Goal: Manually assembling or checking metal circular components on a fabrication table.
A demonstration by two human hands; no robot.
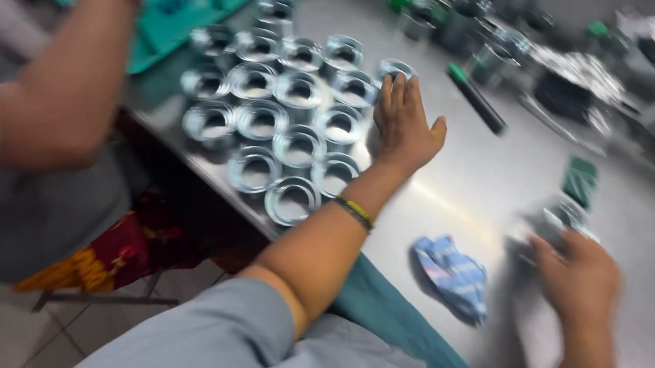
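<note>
From the head camera, the left hand [403, 126] lies flat and spread on a brushed steel table [458, 182], palm down, fingers wide and holding nothing. Its fingertips touch the right edge of a tight cluster of metal rings [282, 115]: short, shiny, silver cylinders with hollow centres, standing on end in rough rows, wall against wall. One ring [394, 69] sits right at the fingertips. A thin yellow-and-dark band [354, 211] circles that wrist.

The right hand [578, 278] is curled narrow around a small glinting metal piece [563, 216] at the table's right; motion blur hides the piece's shape, so I cannot tell how firmly it is gripped.

Between the 2 hands lies a crumpled blue-and-white cloth [455, 277], soft and folded on itself. Further back lies a slim black marker with a green cap [478, 100], and near the right hand a small dark green block [580, 180]. Blurred metal parts [573, 74] crowd the far edge.

At the left, another person's bare forearm [74, 74] with a red bangle hangs over teal plastic trays [190, 5].
</note>
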